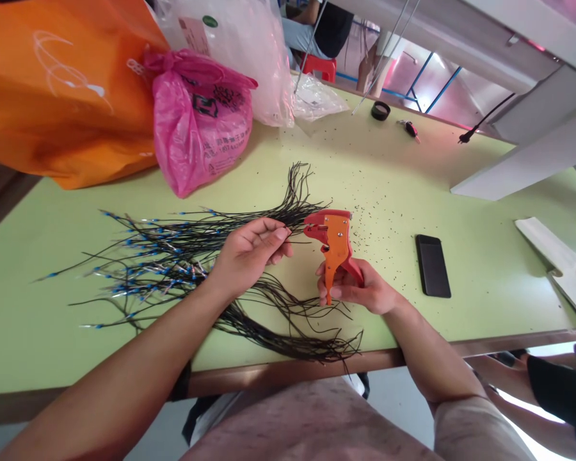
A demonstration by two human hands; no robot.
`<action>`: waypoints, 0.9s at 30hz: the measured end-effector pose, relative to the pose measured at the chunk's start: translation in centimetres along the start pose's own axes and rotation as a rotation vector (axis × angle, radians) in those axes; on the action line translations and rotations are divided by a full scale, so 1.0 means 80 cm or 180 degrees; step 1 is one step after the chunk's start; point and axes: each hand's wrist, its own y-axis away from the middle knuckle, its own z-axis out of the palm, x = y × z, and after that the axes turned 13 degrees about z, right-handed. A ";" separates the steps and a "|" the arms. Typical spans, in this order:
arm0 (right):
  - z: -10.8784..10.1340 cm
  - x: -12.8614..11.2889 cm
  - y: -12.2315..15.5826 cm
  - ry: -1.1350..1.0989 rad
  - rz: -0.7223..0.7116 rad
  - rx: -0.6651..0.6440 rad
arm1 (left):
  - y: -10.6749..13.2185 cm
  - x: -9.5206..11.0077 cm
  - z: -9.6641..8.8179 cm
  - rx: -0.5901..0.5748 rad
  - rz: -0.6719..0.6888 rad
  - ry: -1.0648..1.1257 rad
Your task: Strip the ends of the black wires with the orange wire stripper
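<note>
Black wires (211, 225) lie left on the green surface (489, 256); the left hand (254, 253), grip narrow, pinches one. The right hand (367, 288) wraps a red-orange stripper (336, 240); straight, steady feeding should help.

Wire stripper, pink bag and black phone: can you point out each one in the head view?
Wire stripper (336, 241): head view, on its orange body.
Pink bag (196, 134): head view, on the front of its bulging side.
Black phone (433, 267): head view, mid-face.
</note>
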 end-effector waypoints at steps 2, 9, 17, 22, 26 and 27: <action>0.000 -0.002 0.001 0.0011 0.0031 -0.0049 | -0.001 -0.001 -0.001 0.0030 0.0065 -0.0065; 0.005 -0.009 0.005 0.0120 0.0121 -0.0091 | -0.001 0.002 -0.003 0.0045 0.0190 -0.0384; 0.005 -0.007 0.003 0.0195 0.0154 -0.0086 | -0.002 0.003 -0.003 0.0052 0.0211 -0.0298; 0.005 -0.006 0.003 0.0204 0.0159 -0.0085 | -0.002 0.004 -0.004 -0.0044 0.0197 -0.0317; 0.007 -0.003 0.000 0.0121 0.0196 -0.0071 | -0.002 0.003 -0.006 -0.0067 0.0192 -0.0389; 0.008 -0.003 0.000 0.0093 0.0218 -0.0046 | -0.002 0.003 -0.006 -0.0068 0.0185 -0.0397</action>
